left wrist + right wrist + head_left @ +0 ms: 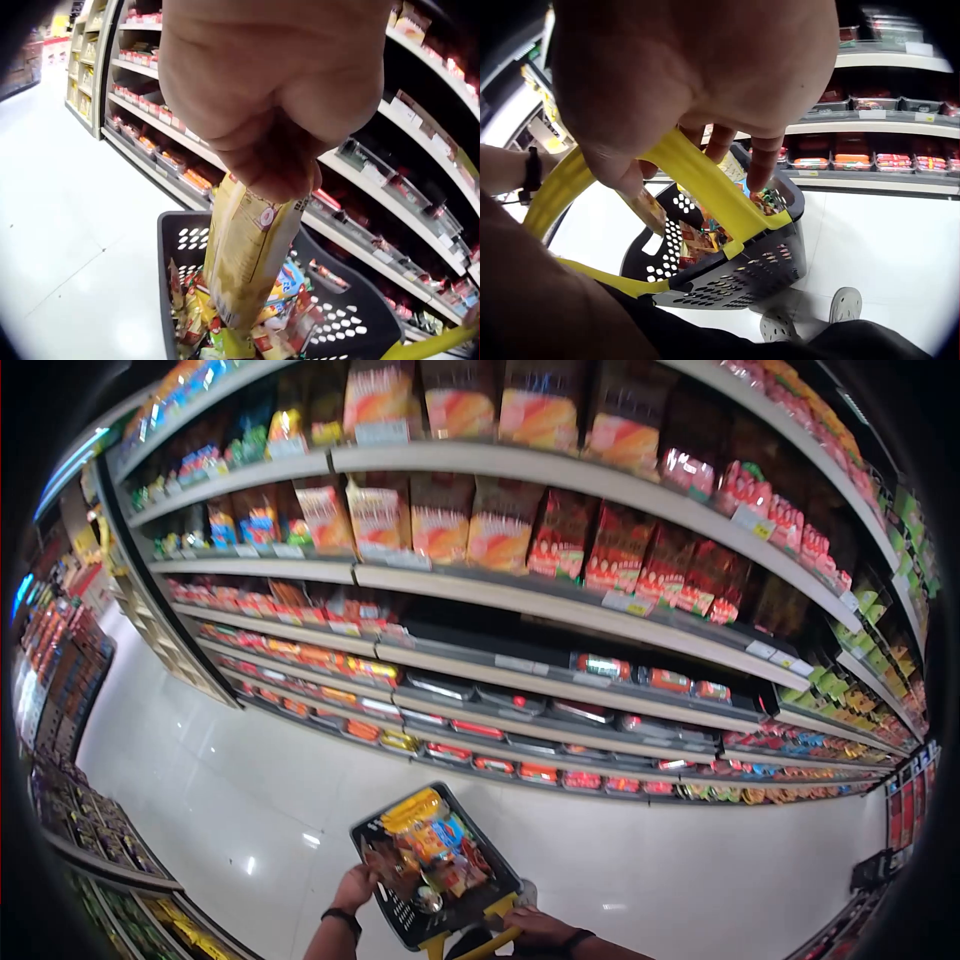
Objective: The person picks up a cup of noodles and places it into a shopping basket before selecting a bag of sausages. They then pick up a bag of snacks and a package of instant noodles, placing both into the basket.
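**aisle_lurker:** So what's actually hidden here? The wrist cams look like mostly knuckles.

**basketcase:** Pretty much. The left hand (277,97) fills the top of its own view. Its fingertips are bunched tight over the top edge of a yellow packet (244,259), so that edge is buried inside the pinch. The packet hangs straight down from the grip, with its lower end in among the loose snacks (289,315) piled in the black basket (169,255). I can't tell if it touches them. The print on it is too blurry to read, and from the head cam I can barely pick the packet out at all.

**aisle_lurker:** And the other hand?

**basketcase:** The right hand (697,82) is curled round the yellow handle (705,187), clamped on it. Below the grip the handle runs down to the basket rim. Its other end is cut off behind dark clothing at the bottom of that view. A shoe (846,304) shows just past the basket's lower edge.

**aisle_lurker:** Any room to move?

**basketcase:** Plenty. Out to the left of the pinch it's all bare shiny floor (230,790). Ahead of both grips the shelves (560,605) stand well apart from the basket, with a strip of floor between. The tight spot is right under the pinch, where the basket's perforated wall sits just beside the packet.
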`<state>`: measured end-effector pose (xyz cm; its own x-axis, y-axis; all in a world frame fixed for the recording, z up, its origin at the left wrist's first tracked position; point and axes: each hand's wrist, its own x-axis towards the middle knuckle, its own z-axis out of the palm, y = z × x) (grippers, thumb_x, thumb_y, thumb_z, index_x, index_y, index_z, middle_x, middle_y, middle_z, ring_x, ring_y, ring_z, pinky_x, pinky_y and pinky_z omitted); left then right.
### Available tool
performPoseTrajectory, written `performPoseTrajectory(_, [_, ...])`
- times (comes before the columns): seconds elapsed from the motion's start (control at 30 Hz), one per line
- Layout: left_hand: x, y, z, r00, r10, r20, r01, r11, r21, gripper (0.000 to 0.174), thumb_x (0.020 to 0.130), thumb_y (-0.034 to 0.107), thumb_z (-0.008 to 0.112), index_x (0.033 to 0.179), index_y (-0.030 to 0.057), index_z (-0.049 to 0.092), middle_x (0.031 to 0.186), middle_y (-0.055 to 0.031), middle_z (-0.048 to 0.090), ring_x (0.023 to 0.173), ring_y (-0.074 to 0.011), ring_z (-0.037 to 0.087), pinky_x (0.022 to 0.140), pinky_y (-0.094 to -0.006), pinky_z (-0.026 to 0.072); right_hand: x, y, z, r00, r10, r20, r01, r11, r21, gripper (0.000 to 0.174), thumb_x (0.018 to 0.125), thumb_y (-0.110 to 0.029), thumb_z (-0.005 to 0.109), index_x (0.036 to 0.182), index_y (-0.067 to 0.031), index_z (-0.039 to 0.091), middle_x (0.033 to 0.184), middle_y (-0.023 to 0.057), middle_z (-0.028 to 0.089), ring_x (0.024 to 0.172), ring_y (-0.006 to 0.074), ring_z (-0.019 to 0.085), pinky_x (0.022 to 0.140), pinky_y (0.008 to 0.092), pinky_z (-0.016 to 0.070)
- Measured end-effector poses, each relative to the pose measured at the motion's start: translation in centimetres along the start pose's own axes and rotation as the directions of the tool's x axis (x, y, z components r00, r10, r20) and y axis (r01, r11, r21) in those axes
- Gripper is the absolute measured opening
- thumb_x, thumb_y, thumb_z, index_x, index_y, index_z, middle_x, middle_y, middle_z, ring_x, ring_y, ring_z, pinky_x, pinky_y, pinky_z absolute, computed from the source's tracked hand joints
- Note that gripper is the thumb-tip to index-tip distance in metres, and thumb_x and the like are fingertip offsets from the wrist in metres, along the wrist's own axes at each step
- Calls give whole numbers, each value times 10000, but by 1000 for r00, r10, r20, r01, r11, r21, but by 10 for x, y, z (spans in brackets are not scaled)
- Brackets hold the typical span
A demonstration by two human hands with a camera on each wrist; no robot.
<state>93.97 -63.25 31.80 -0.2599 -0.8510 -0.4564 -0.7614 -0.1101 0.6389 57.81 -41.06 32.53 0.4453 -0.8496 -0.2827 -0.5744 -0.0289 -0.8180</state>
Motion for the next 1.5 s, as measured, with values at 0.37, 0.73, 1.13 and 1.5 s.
performPoseTrajectory(0.37, [-91, 145, -15, 944, 328, 23, -328, 937, 116, 231, 896, 253, 543, 945, 67, 672, 894, -144, 668, 871, -315, 646, 786, -376, 514, 38, 23, -88, 936, 93, 341, -124, 990, 69, 574, 860, -321, 653, 1309, -4, 486, 1239, 163, 583, 1149, 268, 553, 974, 339, 431])
performPoseTrajectory(0.73, [-109, 319, 22, 665, 578, 473, -733, 627, 264, 269, 944, 276, 497, 948, 39, 623, 874, -141, 624, 822, -330, 620, 735, -392, 487, -1, -19, -211, 968, -201, -148, 231, 946, 229, 901, 816, -394, 727, 1476, -45, 221, 1483, 236, 279, 1371, 326, 302, 1111, 366, 276])
performPoseTrajectory(1.13, [-135, 387, 42, 589, 608, 532, -770, 622, 141, 293, 983, 301, 451, 1012, 59, 614, 952, -113, 635, 892, -306, 616, 778, -378, 498, -56, -3, -215, 988, -126, -90, 153, 886, 439, 372, 874, -214, 699, 1176, -21, 601, 1122, 61, 625, 1011, 135, 580, 897, 268, 455])
performPoseTrajectory(1.5, [-91, 338, 89, 761, 606, 230, -493, 771, -402, 792, 835, 68, 684, 1466, 106, 208, 1410, -111, 420, 1241, -227, 484, 1024, -352, 413, -74, -22, -244, 906, -59, -420, 254, 869, 426, 452, 860, -225, 720, 1222, -12, 552, 880, 11, 646, 783, 78, 578, 698, 235, 471])
